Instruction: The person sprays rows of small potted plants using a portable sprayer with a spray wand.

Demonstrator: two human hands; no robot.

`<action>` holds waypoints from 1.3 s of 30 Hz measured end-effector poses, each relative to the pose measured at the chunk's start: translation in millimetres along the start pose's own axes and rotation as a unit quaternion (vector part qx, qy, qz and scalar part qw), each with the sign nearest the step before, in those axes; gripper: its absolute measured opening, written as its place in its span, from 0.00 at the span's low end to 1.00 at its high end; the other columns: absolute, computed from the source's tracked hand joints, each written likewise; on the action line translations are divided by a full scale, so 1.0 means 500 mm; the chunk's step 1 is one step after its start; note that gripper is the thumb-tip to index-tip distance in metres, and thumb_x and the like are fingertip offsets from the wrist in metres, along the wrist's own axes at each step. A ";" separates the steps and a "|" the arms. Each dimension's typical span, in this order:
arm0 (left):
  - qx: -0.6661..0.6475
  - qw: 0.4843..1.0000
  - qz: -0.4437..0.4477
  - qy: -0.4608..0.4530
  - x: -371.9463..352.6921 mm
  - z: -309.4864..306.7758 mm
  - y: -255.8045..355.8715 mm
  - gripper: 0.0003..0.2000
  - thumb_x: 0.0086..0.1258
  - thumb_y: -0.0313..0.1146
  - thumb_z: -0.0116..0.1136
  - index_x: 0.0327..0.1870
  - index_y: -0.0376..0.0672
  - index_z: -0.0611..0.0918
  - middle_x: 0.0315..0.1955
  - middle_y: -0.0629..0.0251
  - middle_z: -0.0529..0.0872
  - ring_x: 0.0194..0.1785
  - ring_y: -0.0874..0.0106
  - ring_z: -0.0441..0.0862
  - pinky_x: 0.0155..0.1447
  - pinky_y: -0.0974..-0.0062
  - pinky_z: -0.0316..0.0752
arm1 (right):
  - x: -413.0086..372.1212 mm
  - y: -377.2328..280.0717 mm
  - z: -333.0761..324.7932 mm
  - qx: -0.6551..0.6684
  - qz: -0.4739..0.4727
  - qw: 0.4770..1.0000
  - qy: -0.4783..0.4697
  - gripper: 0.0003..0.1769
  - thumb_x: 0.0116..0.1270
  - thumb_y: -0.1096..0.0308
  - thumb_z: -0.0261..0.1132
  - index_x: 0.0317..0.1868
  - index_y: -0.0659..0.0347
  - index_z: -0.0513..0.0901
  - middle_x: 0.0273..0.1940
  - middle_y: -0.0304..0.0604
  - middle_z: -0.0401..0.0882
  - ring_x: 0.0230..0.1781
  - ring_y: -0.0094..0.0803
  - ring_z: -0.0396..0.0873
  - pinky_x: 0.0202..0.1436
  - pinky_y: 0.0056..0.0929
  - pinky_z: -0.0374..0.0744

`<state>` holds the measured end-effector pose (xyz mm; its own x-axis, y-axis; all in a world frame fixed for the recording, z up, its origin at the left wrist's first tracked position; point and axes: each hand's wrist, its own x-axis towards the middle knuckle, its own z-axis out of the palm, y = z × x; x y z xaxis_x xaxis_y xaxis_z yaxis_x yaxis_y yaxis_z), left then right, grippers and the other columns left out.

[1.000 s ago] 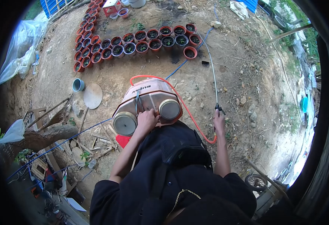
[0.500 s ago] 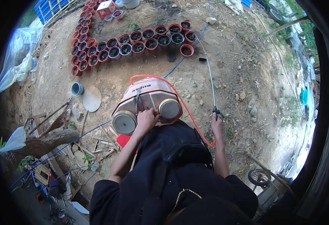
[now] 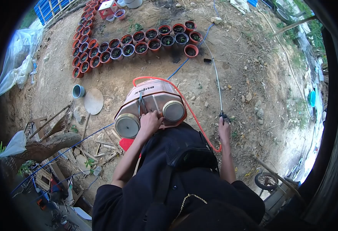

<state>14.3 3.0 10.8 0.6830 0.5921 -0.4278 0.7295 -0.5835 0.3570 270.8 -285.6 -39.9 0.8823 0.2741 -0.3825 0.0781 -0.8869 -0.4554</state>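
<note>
A pale pink sprayer tank [image 3: 148, 91] with dark lettering sits in front of my body. It has two round caps, one on the left [image 3: 127, 126] and one on the right [image 3: 173, 111]. Between them my left hand [image 3: 150, 122] is closed around the tank's handle, which the fingers mostly hide. On the right, my right hand [image 3: 224, 130] grips the black trigger handle of a long, thin spray wand [image 3: 218, 84]. The wand points away toward the potted plants. An orange hose [image 3: 191, 110] loops from the tank down toward my right forearm.
Rows of small potted plants [image 3: 141, 47] form an angle ahead. A blue bucket [image 3: 78, 91] and a round flat board [image 3: 94, 101] lie on the dirt at left. Blue cord [image 3: 178, 68] crosses the ground. Scrap wood lies lower left; a small wheel [image 3: 266, 181] lower right.
Almost nothing differs. The wand and my right hand have shifted very slightly to the right; my left hand stays on the tank.
</note>
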 end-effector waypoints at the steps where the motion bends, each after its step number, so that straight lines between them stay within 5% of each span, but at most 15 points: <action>1: -0.002 1.000 0.002 0.002 -0.001 0.000 0.000 0.18 0.69 0.49 0.64 0.39 0.40 0.83 0.29 0.51 0.88 0.37 0.52 0.87 0.49 0.53 0.76 | -0.002 -0.004 -0.004 0.003 0.006 1.000 -0.007 0.39 0.78 0.39 0.50 0.36 0.72 0.86 0.31 0.68 0.83 0.40 0.67 0.83 0.43 0.57 0.76; 5: -0.003 1.000 0.006 0.003 -0.003 -0.002 0.002 0.18 0.69 0.48 0.64 0.39 0.40 0.83 0.29 0.51 0.88 0.37 0.52 0.87 0.49 0.54 0.76 | 0.012 0.032 0.011 0.026 0.040 0.998 -0.037 0.38 0.78 0.39 0.50 0.36 0.73 0.85 0.30 0.68 0.82 0.39 0.67 0.83 0.42 0.58 0.76; 7: 0.002 1.000 0.002 -0.002 -0.001 0.000 0.001 0.19 0.69 0.50 0.63 0.40 0.40 0.83 0.30 0.51 0.88 0.38 0.51 0.87 0.48 0.53 0.77 | 0.021 0.040 0.021 0.016 0.034 0.999 -0.019 0.39 0.78 0.37 0.50 0.28 0.67 0.83 0.19 0.47 0.77 0.22 0.41 0.78 0.30 0.43 0.73; 17: 0.004 1.000 0.007 0.016 -0.005 0.009 -0.003 0.18 0.68 0.49 0.64 0.39 0.40 0.82 0.28 0.52 0.88 0.37 0.52 0.87 0.48 0.53 0.77 | 0.006 0.020 -0.002 0.058 0.059 0.995 -0.050 0.37 0.78 0.37 0.51 0.25 0.64 0.81 0.17 0.42 0.76 0.18 0.33 0.76 0.25 0.38 0.71; 19: 0.004 1.000 0.002 0.008 -0.004 0.009 -0.005 0.19 0.69 0.50 0.63 0.40 0.40 0.83 0.30 0.51 0.88 0.38 0.52 0.87 0.49 0.53 0.77 | 0.009 0.032 0.005 0.025 0.041 0.998 -0.045 0.40 0.79 0.38 0.48 0.31 0.71 0.85 0.25 0.63 0.81 0.34 0.63 0.83 0.38 0.55 0.76; 20: 0.006 1.000 -0.001 -0.001 -0.004 0.010 -0.005 0.20 0.69 0.52 0.62 0.42 0.40 0.84 0.32 0.50 0.89 0.40 0.51 0.87 0.49 0.54 0.78 | 0.013 0.036 0.011 0.025 0.041 0.998 -0.045 0.40 0.79 0.38 0.48 0.31 0.71 0.85 0.25 0.63 0.81 0.34 0.63 0.83 0.38 0.55 0.76; 22: 0.003 1.000 -0.004 -0.006 -0.006 0.007 -0.003 0.21 0.69 0.52 0.62 0.42 0.40 0.84 0.32 0.50 0.89 0.40 0.51 0.87 0.49 0.54 0.78 | 0.019 0.036 0.025 0.010 0.016 1.000 -0.006 0.37 0.79 0.38 0.50 0.26 0.64 0.81 0.16 0.42 0.75 0.17 0.34 0.77 0.25 0.41 0.72; 37: -0.003 1.000 -0.010 0.009 -0.014 0.003 0.005 0.19 0.69 0.50 0.64 0.40 0.40 0.83 0.31 0.50 0.88 0.38 0.50 0.87 0.48 0.53 0.78 | 0.008 0.000 -0.012 0.130 0.059 0.987 -0.081 0.33 0.79 0.38 0.51 0.26 0.59 0.75 0.14 0.32 0.67 0.11 0.24 0.67 0.14 0.28 0.64; 39: -0.004 1.000 -0.013 0.012 -0.017 0.004 0.007 0.17 0.68 0.48 0.64 0.39 0.41 0.82 0.29 0.52 0.88 0.38 0.52 0.87 0.50 0.54 0.76 | -0.002 -0.018 -0.025 0.128 0.073 0.985 -0.088 0.35 0.79 0.40 0.52 0.24 0.62 0.76 0.15 0.37 0.69 0.13 0.27 0.72 0.18 0.33 0.67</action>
<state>11.0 -5.1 14.0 0.6645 0.6202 -0.4168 0.7471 -0.5633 0.3529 275.0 -282.5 -25.6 0.7797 0.2308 -0.5820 -0.1835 -0.8045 -0.5649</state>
